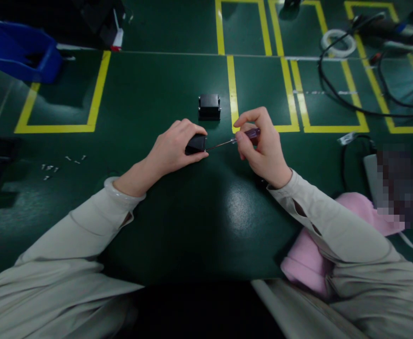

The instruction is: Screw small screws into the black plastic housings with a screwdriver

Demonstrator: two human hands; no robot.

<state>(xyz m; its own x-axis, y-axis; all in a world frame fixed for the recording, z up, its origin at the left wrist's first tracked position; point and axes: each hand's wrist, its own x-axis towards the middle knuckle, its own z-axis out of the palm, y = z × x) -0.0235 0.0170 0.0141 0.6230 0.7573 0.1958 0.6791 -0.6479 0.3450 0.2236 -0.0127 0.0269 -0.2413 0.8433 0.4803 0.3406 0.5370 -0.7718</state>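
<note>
My left hand (176, 147) is closed around a small black box-shaped part (196, 144), with thumb and fingers on its sides. In my right hand (261, 146) is a screwdriver (251, 133) with a dark purplish handle, held between thumb and fingers. Its thin shaft points left, and the tip meets the near right corner of the black part, where a small screw seems to sit. Just beyond my hands, a second black block (209, 107) with screws at its corners rests on the green table.
Several small screws (49, 168) lie to the left on the green tabletop (178, 221). A blue bin (22, 52) stands at the far left. Black cables (333, 92) and a white tape roll (338, 43) are at the far right. Pink cloth (305, 263) lies by my right forearm.
</note>
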